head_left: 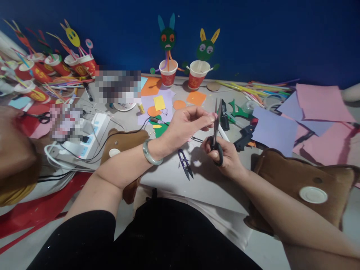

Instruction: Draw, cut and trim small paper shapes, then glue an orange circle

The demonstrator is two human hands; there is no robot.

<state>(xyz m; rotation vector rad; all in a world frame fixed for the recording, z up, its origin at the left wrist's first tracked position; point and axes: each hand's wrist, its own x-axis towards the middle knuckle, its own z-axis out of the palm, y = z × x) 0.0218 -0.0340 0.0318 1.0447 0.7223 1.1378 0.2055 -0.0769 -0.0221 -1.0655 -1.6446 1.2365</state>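
Black-handled scissors [216,144] point upward in my right hand [227,157], right of the frame's centre.
I see my left hand [188,123] pinching a small pink piece [215,116] by the slightly parted blades; my right hand grips the handles. Small snips [185,164] lie below on the bench [222,193], and two red-and-white cups [168,74] [198,75] with green paper faces [168,38] [205,50] stand at upper centre.

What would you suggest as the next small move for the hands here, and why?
I would probably ease the left hand slightly back before closing the scissors: its pinched fingertips sit right beside the blades, which stand apart, and the right hand grips the handles.
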